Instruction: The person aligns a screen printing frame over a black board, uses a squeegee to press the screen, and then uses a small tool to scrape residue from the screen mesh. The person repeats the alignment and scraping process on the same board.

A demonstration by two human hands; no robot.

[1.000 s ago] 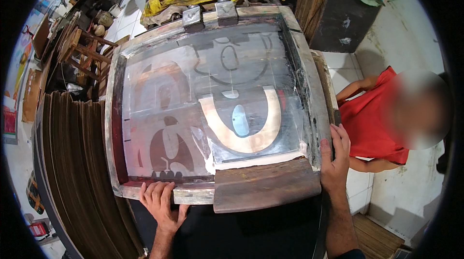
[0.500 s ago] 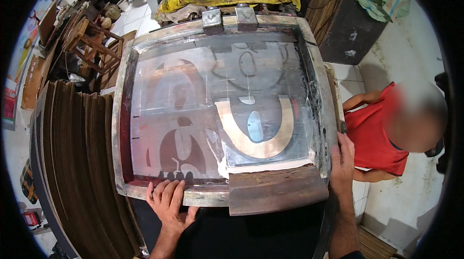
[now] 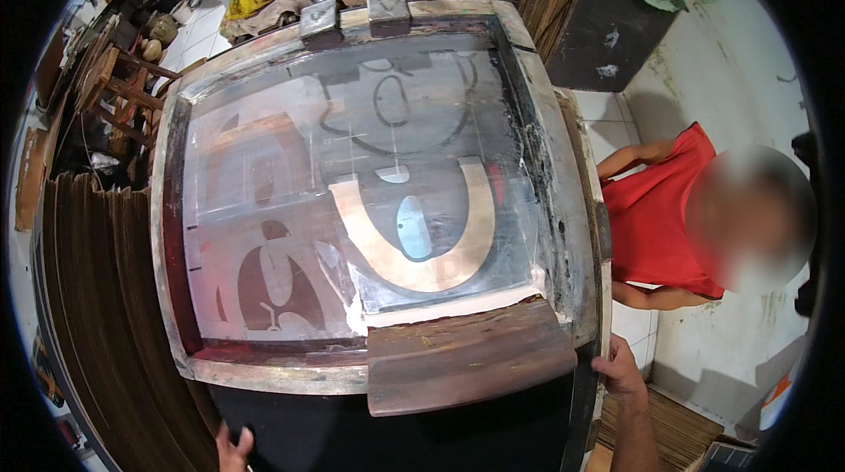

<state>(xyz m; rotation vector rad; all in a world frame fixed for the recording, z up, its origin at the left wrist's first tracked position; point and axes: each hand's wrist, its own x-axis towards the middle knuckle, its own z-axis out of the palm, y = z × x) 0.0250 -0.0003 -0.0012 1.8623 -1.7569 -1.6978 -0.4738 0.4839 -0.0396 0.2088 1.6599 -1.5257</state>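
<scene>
Screen frame (image 3: 273,378): released, now unheld. Left hand (image 3: 233,451): near left, grip apart. Right hand (image 3: 623,372): shifted nearer, by right edge of counter (image 3: 475,438); grip, we cannot tell.

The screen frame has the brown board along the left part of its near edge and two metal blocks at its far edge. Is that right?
Not quite. The head view shows the brown board along the right part of the near edge of the screen frame. The two metal blocks are at its far edge, as you say.
</scene>
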